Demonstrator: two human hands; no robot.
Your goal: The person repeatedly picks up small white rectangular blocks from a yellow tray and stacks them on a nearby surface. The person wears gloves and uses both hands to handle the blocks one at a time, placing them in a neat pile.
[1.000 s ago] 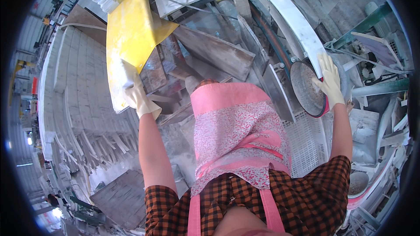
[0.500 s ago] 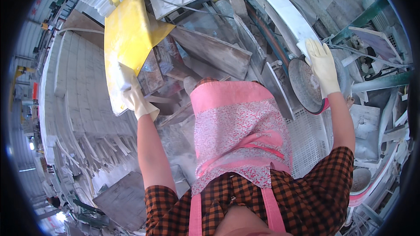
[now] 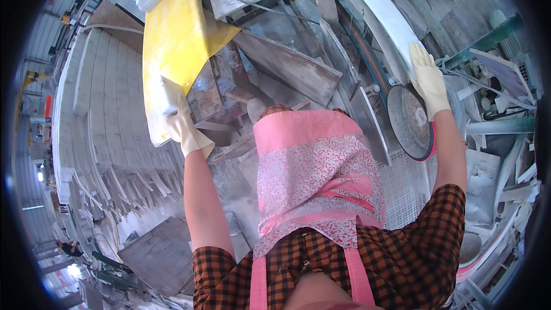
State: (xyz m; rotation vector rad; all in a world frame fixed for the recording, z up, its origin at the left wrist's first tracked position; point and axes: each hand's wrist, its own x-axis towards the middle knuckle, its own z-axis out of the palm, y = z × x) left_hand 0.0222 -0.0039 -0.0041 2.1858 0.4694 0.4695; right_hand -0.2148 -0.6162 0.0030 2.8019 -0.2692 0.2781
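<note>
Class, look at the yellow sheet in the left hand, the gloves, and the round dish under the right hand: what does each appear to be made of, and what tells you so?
Yellow sheet: probably flexible plastic or rubber; smooth, matte, bent along its length.
Gloves on the left hand and right hand: thin, cream-coloured rubber or latex, wrinkled.
Round dish: likely metal, grey and dust-coated, with a red rim.

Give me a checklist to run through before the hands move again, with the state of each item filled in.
1. Left hand gripping the yellow sheet: ok, glove on its lower edge.
2. Right hand resting on the white curved strip: ok.
3. Gloves on both hands: ok.
4. Round pan clear of the right hand: cannot tell, wrist overlaps its rim.
5. Apron clear of the machine: cannot tell.
</note>
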